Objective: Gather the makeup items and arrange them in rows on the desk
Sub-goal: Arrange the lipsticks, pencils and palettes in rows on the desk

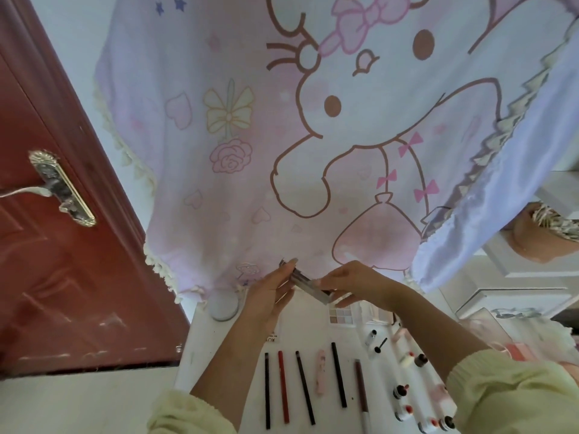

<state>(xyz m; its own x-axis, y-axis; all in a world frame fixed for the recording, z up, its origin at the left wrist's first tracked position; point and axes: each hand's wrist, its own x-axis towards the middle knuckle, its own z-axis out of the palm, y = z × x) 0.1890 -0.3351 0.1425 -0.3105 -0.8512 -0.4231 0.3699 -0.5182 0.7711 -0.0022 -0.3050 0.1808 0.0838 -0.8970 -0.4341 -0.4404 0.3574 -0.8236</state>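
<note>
Pink-and-lilac cloth printed with a cartoon bunny, bows and hearts hangs behind a white desk, its fringed hem reaching the desk's far edge. To the left stands a red-brown door with an ornate metal handle.

Both hands are raised above the far part of the desk and share one thing: a slim silvery stick, perhaps two held together, which I cannot tell. It slants from far left to near right in the air, clear of the desk. The left hand pinches its far-left end between thumb and long fingers. The right hand pinches the near-right end, fingertips closed on it. Pale yellow knit sleeves cover both forearms.

Below the hands a row lies on the desk, each piece pointing roughly near to far: a black pencil, a red pencil, a dark brown pencil, a short pink tube, a second black stick and a maroon pencil. The pieces lie apart, not touching.

Farther back, just under the right wrist, lies an eyeshadow palette. Small bottles with dark and red caps are scattered to the right of the row. A white round object sits at the desk's far left, beside the cloth's hem.
</note>
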